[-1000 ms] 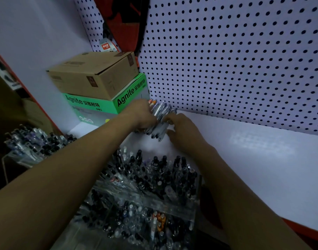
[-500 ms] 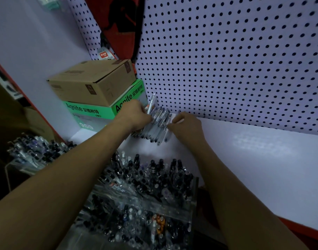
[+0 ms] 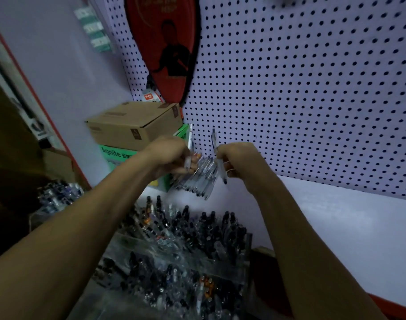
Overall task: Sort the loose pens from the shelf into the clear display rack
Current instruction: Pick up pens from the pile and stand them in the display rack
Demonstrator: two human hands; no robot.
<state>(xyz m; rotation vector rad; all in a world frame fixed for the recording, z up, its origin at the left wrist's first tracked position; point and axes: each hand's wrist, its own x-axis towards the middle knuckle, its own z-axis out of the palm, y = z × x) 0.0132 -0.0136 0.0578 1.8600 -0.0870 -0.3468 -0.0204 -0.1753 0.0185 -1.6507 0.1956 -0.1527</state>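
Pens [image 3: 198, 175] lifted off the shelf [image 3: 335, 227] now, bunched in left hand [image 3: 168, 158]. Right hand [image 3: 234, 161] pinching one pen [image 3: 219, 162], pulled free. Next, down into the rack [image 3: 181, 257].

Stationery shop: pegboard [image 3: 301, 100], stocked pen rack [image 3: 185, 245]

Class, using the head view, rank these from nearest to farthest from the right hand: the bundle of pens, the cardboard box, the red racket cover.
From the right hand:
1. Bundle of pens, just left, held by the left hand.
2. Cardboard box, farther left.
3. Red racket cover, high on the pegboard.
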